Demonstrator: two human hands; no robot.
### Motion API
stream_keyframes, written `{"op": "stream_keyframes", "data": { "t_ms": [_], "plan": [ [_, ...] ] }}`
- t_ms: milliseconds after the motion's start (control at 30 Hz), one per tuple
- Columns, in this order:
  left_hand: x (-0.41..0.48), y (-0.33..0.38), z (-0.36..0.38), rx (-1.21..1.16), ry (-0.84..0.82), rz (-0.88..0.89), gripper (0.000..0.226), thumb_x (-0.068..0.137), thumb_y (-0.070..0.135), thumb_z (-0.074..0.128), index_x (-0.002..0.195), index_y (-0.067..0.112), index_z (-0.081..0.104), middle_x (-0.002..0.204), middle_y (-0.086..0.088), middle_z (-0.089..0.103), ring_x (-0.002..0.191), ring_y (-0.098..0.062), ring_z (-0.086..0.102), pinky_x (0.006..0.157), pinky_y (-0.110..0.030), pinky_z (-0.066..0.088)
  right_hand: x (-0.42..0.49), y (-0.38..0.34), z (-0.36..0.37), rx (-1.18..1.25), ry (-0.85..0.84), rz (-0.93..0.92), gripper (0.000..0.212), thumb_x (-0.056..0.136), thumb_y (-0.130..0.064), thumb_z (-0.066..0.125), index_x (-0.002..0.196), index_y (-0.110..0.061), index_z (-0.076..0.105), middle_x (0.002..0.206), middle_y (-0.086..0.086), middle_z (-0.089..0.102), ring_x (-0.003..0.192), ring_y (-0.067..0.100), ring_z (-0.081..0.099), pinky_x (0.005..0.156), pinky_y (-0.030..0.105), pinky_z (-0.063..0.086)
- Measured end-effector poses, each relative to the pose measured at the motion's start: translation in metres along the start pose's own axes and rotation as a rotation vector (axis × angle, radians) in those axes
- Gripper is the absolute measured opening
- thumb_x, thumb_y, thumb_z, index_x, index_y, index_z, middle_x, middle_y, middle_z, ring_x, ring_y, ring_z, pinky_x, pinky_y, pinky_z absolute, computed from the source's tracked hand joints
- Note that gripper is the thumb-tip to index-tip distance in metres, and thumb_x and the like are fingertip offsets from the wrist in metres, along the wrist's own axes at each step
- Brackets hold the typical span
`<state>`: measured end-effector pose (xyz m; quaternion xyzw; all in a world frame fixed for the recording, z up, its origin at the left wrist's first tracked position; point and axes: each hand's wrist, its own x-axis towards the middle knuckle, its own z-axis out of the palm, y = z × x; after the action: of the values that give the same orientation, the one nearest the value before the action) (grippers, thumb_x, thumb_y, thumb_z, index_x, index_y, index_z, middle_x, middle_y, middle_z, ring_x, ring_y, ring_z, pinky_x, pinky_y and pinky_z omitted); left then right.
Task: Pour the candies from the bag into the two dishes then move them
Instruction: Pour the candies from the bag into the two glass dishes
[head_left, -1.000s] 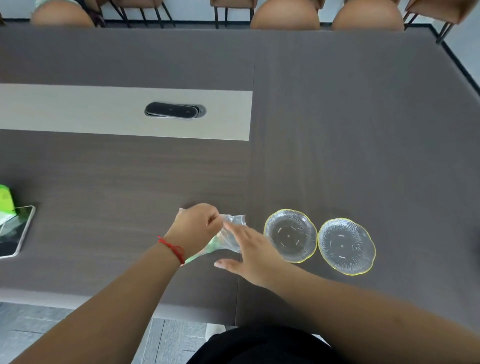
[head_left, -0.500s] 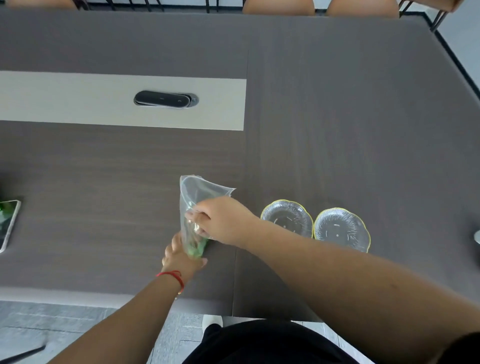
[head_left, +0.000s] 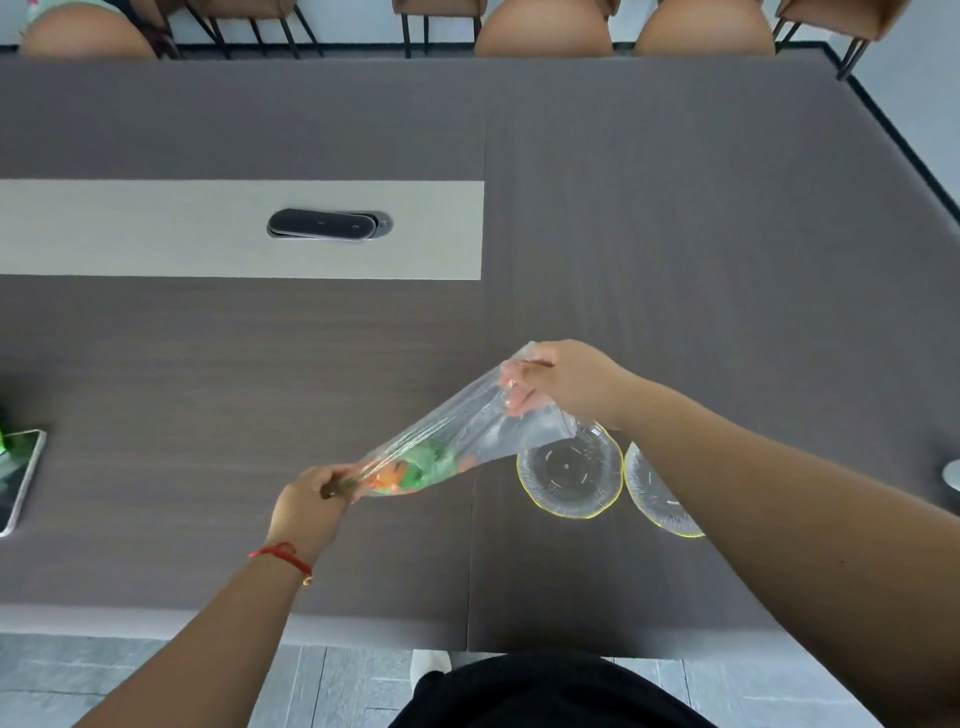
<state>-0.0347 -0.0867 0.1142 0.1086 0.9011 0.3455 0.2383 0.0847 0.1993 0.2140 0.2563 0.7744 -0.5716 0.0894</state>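
A clear plastic bag (head_left: 457, 431) is stretched in the air between my hands, slanting up to the right. Green and orange candies (head_left: 415, 467) sit in its lower left end. My left hand (head_left: 311, 499) pinches that lower end. My right hand (head_left: 566, 382) grips the upper open end, which hangs just above the left glass dish (head_left: 569, 475). Both dishes are clear with yellow rims and hold nothing. The right dish (head_left: 657, 499) is partly hidden by my right forearm.
A phone (head_left: 18, 480) lies at the table's left edge with something green beside it. A dark oval socket cover (head_left: 327, 225) sits in the pale centre strip. A grey object (head_left: 953, 475) shows at the right edge. Chairs line the far side.
The bag stood upright on the table half a second ago. Now it is lifted and stretched sideways; my right hand has moved up and right toward the dishes, my left holds the candy end.
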Motion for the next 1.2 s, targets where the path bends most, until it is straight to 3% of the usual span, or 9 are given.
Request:
{"op": "stream_keyframes", "data": {
  "t_ms": [100,200,333,500,667,733,933,1067,1200],
  "plan": [
    [0.005,0.016,-0.011,0.041,-0.058,0.059,0.022,0.086,0.007,0.057,0.087,0.026,0.069,0.066,0.010,0.070,0.060,0.000,0.066,0.047,-0.008,0.040,-0.009,0.023,-0.017,0.122,0.052,0.097,0.027,0.098,-0.030,0.053,0.101,-0.010,0.070,0.091,0.008,0.077,0.071,0.007,0.075,0.056,0.006,0.048],
    [0.006,0.032,-0.018,0.105,-0.100,0.107,0.034,0.088,0.009,0.052,0.073,0.036,0.065,0.055,0.012,0.070,0.060,-0.010,0.070,0.052,-0.020,0.048,-0.016,0.045,-0.027,0.270,0.089,0.173,0.022,0.097,-0.030,0.055,0.099,-0.012,0.070,0.093,0.010,0.077,0.075,0.011,0.074,0.061,0.012,0.054],
    [0.004,0.058,-0.019,0.196,-0.033,0.286,0.035,0.087,0.011,0.056,0.067,0.039,0.061,0.066,0.006,0.068,0.069,-0.018,0.066,0.068,-0.032,0.051,-0.027,0.072,-0.032,0.373,0.164,0.228,0.021,0.096,-0.028,0.057,0.100,-0.012,0.069,0.088,0.008,0.076,0.075,0.013,0.070,0.077,0.024,0.055],
    [-0.002,0.084,-0.011,0.172,0.063,0.365,0.032,0.086,0.013,0.059,0.067,0.039,0.060,0.076,0.014,0.063,0.076,-0.005,0.058,0.065,-0.015,0.040,-0.033,0.095,-0.029,0.470,0.324,0.296,0.026,0.092,-0.023,0.063,0.105,-0.002,0.071,0.091,0.007,0.072,0.078,0.018,0.066,0.054,0.015,0.048],
    [-0.003,0.103,-0.005,0.183,0.198,0.600,0.022,0.082,-0.003,0.057,0.070,0.015,0.061,0.075,0.002,0.055,0.076,-0.005,0.046,0.071,-0.003,0.033,-0.028,0.110,-0.023,0.620,0.340,0.380,0.013,0.090,-0.020,0.068,0.089,-0.008,0.062,0.065,0.005,0.059,0.049,0.010,0.056,0.039,0.015,0.043],
    [-0.005,0.111,-0.001,0.149,0.226,0.602,0.020,0.082,-0.006,0.053,0.073,0.011,0.059,0.077,0.003,0.053,0.075,-0.004,0.043,0.071,-0.001,0.032,-0.027,0.118,-0.019,0.624,0.346,0.390,0.014,0.091,-0.019,0.066,0.082,-0.010,0.062,0.055,-0.002,0.059,0.052,0.010,0.063,0.043,0.017,0.047],
    [-0.002,0.125,0.008,-0.010,0.245,0.462,0.014,0.090,0.008,0.050,0.084,0.016,0.059,0.089,0.003,0.055,0.085,-0.015,0.051,0.069,-0.011,0.037,-0.028,0.132,-0.008,0.614,0.314,0.408,0.016,0.096,-0.024,0.059,0.082,-0.017,0.062,0.072,-0.002,0.066,0.069,0.012,0.070,0.070,0.026,0.051],
    [-0.003,0.128,0.010,-0.015,0.241,0.467,0.015,0.090,0.009,0.052,0.082,0.020,0.058,0.084,0.009,0.053,0.079,-0.011,0.051,0.066,-0.003,0.037,-0.028,0.139,-0.005,0.637,0.334,0.415,0.012,0.095,-0.025,0.061,0.086,-0.017,0.063,0.077,0.000,0.070,0.074,0.015,0.071,0.088,0.036,0.051],
    [-0.007,0.131,0.010,0.000,0.236,0.520,0.015,0.090,0.009,0.053,0.081,0.019,0.058,0.081,0.012,0.053,0.079,-0.004,0.052,0.064,-0.002,0.036,-0.027,0.143,-0.005,0.639,0.355,0.421,0.015,0.096,-0.026,0.059,0.084,-0.017,0.061,0.078,0.000,0.068,0.080,0.017,0.070,0.080,0.032,0.052]
  ]
}}
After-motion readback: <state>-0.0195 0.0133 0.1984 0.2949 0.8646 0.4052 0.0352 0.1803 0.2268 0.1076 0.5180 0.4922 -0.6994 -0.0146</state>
